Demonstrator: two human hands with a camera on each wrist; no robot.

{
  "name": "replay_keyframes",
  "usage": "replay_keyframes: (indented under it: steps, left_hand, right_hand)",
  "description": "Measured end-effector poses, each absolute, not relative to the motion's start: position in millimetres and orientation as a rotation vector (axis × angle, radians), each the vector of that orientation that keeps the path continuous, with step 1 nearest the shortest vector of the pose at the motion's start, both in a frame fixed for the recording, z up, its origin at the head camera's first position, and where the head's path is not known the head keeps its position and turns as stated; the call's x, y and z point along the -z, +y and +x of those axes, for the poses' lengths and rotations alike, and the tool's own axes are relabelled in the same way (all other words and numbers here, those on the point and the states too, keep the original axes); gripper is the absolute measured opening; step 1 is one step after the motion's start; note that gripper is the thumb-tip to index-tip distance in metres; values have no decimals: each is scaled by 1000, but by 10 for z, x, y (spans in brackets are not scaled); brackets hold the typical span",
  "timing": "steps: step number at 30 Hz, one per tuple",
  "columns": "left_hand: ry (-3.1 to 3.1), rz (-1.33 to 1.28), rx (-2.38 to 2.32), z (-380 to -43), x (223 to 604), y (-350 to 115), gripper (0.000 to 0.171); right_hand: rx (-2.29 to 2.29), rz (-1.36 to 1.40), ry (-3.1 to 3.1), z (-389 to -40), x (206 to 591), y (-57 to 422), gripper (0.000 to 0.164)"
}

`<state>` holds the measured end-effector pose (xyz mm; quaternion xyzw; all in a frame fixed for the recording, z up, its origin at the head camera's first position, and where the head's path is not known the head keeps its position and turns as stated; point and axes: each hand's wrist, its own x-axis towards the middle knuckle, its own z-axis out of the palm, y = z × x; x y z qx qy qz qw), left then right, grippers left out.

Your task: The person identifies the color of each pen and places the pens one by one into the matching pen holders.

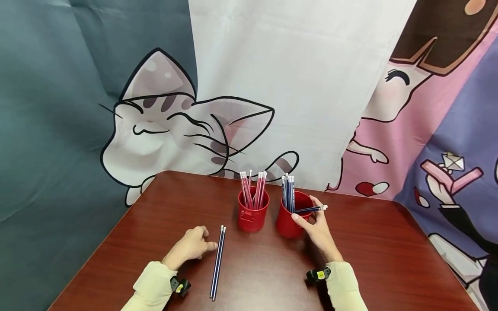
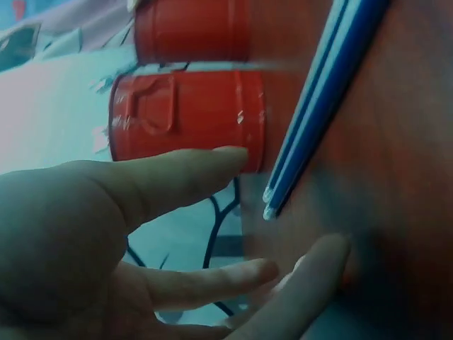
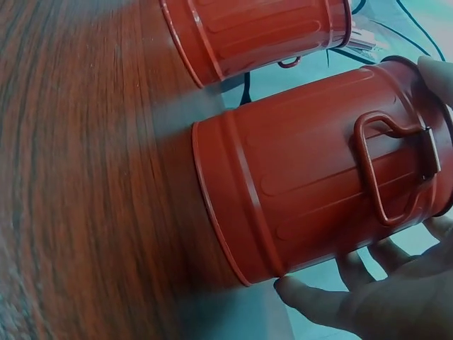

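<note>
Two dark blue pencils (image 1: 218,263) lie side by side on the table, white ends pointing away. My left hand (image 1: 192,245) hovers just left of them, fingers loosely bent and holding nothing; in the left wrist view a gap shows between its fingers and the pencils (image 2: 311,106). My right hand (image 1: 320,233) grips the right red bucket (image 1: 289,226), thumb near the rim and fingers round its far side. Several blue pencils (image 1: 288,194) stand in that bucket, and others (image 1: 311,209) lean over its right rim. In the right wrist view, the bucket's side handle (image 3: 368,163) shows.
A second red bucket (image 1: 252,221) stands left of the gripped one, with several pink pencils (image 1: 261,190) in it. The brown wooden table (image 1: 155,207) ends at a cloth backdrop (image 1: 303,86) with cartoon drawings.
</note>
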<state>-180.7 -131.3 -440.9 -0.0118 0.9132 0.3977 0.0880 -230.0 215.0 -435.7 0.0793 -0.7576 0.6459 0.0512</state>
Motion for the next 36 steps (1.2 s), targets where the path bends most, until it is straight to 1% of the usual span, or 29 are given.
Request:
replay_keyframes:
  steps: [7, 17, 24, 32, 36]
  left_hand:
    - [2715, -7, -1137, -1696, 4418, -1217, 42]
    - [2882, 75, -955, -1736, 4472, -1160, 37]
    - [2972, 108, -891, -1759, 4507, -1150, 29]
    - [2971, 34, -835, -1759, 4487, -1100, 30]
    - [2906, -51, -837, -1767, 4431, -1107, 26]
  right_hand:
    - [-1961, 254, -2301, -2296, 4370, 2153, 74]
    - [-1929, 257, -2305, -2307, 4357, 2157, 73]
    - [-1912, 248, -2312, -2311, 4354, 2151, 73]
    - [-1919, 270, -2303, -2327, 4348, 2150, 72]
    - [-1919, 243, -2334, -2318, 4345, 2160, 73]
